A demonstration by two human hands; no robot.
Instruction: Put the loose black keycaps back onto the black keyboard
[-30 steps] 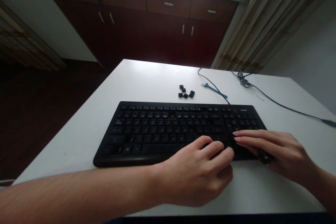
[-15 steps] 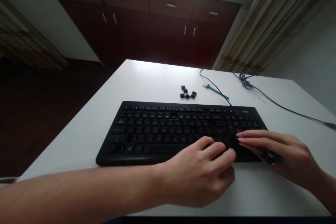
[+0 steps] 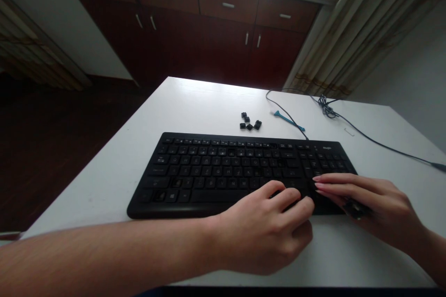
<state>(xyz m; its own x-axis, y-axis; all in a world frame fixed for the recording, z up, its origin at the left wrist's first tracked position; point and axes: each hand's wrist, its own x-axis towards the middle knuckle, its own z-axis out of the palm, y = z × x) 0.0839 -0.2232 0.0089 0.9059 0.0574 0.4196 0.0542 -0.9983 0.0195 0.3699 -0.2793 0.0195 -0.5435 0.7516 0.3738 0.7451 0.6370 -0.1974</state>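
Observation:
A black computer keyboard [image 3: 216,174] lies on the white table, and several of its keys look dark and sunken. My left hand [image 3: 268,227] rests at its lower right, with curled fingers on the keys. My right hand [image 3: 372,199] comes in from the right, its fingertips on the keys close to my left fingertips. A small black object [image 3: 355,209] sits against its underside, partly hidden. What my left fingers pinch, if anything, is hidden. Several small black keycaps [image 3: 249,121] lie in a loose group beyond the keyboard.
The white table [image 3: 205,102] also bears a blue plastic tool [image 3: 289,122] and a tangled black cable [image 3: 376,141] running from the keyboard's far edge toward the right. A wooden cabinet [image 3: 188,32] and a curtain [image 3: 376,23] stand beyond the table.
The whole view has shifted slightly with my head. Both hands stay at the keyboard's lower right, and the keycaps and blue tool have not moved on the table.

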